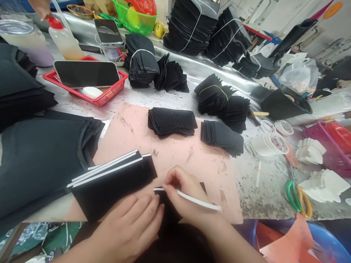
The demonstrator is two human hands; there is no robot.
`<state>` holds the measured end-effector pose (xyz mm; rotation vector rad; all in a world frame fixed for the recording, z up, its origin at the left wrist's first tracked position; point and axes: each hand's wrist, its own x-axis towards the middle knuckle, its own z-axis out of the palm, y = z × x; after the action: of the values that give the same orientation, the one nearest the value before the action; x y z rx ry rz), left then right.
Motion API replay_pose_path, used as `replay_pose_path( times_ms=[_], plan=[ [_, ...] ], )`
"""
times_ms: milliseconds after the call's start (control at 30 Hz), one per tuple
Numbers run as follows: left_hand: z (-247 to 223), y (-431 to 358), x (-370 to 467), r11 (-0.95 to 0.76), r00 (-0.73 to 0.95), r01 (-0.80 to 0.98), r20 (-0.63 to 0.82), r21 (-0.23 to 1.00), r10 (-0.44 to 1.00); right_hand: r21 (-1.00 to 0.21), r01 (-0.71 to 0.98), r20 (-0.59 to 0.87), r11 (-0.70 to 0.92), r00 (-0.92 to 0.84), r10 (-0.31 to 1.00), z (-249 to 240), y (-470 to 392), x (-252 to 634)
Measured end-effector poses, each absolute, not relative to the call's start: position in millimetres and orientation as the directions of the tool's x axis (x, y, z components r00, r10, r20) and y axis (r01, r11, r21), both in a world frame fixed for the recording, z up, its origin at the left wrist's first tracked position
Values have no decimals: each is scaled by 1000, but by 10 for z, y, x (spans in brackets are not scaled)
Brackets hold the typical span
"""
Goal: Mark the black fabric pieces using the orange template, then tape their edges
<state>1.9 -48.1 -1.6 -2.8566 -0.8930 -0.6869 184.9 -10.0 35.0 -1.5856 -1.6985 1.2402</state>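
My right hand (189, 191) pinches a narrow white strip (200, 201) between thumb and forefinger. One end of the strip lies along the top edge of a black fabric piece (167, 217); its other end sticks out loose to the right. Flat on the left part of this piece rests my left hand (131, 223), its fingers stretched out. Beside it, several black pieces with white strips along their upper edges (115, 184) lie in a fanned stack. Part of the worked piece is hidden under both hands.
Beneath lies a pink board (131, 128). Black fabric stacks (172, 122) stand behind, with larger dark stacks (41, 153) at left. A red basket (100, 98) holds a phone (87, 74). White tape rolls (270, 144) and scissors (298, 197) lie right. Another person's hand (41, 7) touches a bottle (64, 42).
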Motion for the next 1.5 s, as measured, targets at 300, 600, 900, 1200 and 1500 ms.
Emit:
replay_pose_path(
  times_ms=[300, 600, 900, 1200, 1500],
  plan=[
    [25, -395, 58, -852, 786, 522, 366, 37, 498, -745, 659, -293, -100, -189, 937, 472, -146, 2235],
    [58, -334, 159, -843, 779, 529, 340, 94, 527, -650, 760, -60, 19, -76, 995, 345, -253, 2683],
    [162, -144, 739, -920, 881, 390, 280, 27, 382, -589, 802, 7, 104, -124, 992, 349, -265, 2639],
    [123, -73, 870, -936, 916, 351, 200, 16, 347, -571, 816, 98, 90, -41, 994, 300, -269, 2924],
    [209, 40, 1034, -937, 934, 337, 95, 86, 345, -546, 810, 213, 213, -112, 971, 205, -396, 2920]
  ],
)
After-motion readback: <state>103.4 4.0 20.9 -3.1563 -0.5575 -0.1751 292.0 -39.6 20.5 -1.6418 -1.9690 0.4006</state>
